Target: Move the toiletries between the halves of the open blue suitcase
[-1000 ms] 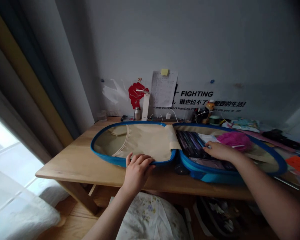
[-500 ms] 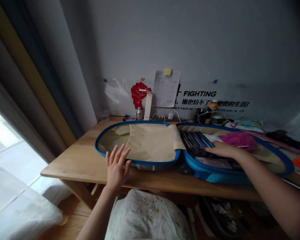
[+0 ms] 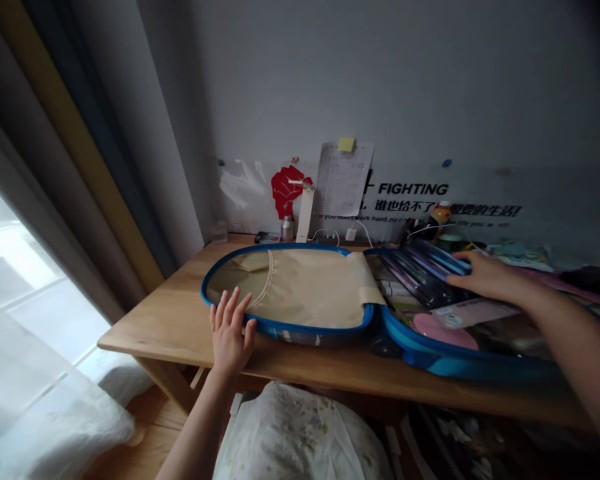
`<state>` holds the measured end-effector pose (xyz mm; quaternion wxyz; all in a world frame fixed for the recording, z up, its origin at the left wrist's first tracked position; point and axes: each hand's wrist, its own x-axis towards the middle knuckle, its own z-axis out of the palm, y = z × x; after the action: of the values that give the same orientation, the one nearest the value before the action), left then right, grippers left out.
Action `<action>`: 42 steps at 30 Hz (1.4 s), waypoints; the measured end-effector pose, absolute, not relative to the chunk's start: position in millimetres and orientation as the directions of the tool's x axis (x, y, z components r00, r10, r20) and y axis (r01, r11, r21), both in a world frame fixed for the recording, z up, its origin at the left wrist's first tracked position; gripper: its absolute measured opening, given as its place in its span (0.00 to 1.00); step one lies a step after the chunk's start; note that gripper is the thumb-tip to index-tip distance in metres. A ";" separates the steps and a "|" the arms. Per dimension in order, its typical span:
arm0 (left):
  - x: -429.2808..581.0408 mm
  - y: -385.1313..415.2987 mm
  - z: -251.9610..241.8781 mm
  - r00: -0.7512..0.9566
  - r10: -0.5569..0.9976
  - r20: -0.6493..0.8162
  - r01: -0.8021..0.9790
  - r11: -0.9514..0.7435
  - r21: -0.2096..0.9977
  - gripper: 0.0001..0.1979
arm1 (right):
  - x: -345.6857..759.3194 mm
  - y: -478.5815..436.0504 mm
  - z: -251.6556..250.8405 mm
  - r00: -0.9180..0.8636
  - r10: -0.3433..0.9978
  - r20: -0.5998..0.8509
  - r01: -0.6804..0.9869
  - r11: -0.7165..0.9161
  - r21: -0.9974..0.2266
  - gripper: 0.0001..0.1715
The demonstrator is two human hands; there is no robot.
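Suitcase with a glossy blue rim lies open on a wooden desk, its two shells side by side along the desk's front edge. The left shell shows a beige fabric lining with a pale zip curve and a folded flap, and holds nothing visible. The right shell is packed: a stack of flat dark purple packets tilts up at the back, with a pale card and a round pink item below it.

The left hand stands upright with its fingers spread, in front of the left shell's near rim; whether it touches the rim is hard to tell. The right hand lies over the far end of the stack, fingers curled on it, but any real grip can't be made out. The right shell's far side is hidden, its contents dim, and the right forearm runs off the frame.
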<state>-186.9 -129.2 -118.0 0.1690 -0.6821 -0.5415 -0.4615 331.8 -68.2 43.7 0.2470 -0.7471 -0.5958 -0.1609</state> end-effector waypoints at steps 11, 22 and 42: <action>-188.9 -128.3 -119.6 -0.028 0.606 0.795 0.903 -0.326 0.281 0.22 | 179.3 -21.7 116.2 -0.188 0.950 0.251 0.966 0.225 -0.127 0.38; -190.2 -127.7 -120.9 -0.019 0.607 0.795 0.895 -0.344 0.283 0.22 | 20.3 33.8 52.5 -0.690 0.724 -0.002 0.722 0.688 -0.077 0.41; -189.2 -126.2 -120.8 0.036 0.535 0.844 0.910 -0.367 0.194 0.20 | -6.5 49.6 -8.9 -0.811 0.581 -0.068 0.543 0.791 0.283 0.20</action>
<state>-189.2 -126.2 -120.8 0.2057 -0.6897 -0.5236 -0.4558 -6.5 49.6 -8.9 -0.0758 -0.2978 -0.9433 -0.1259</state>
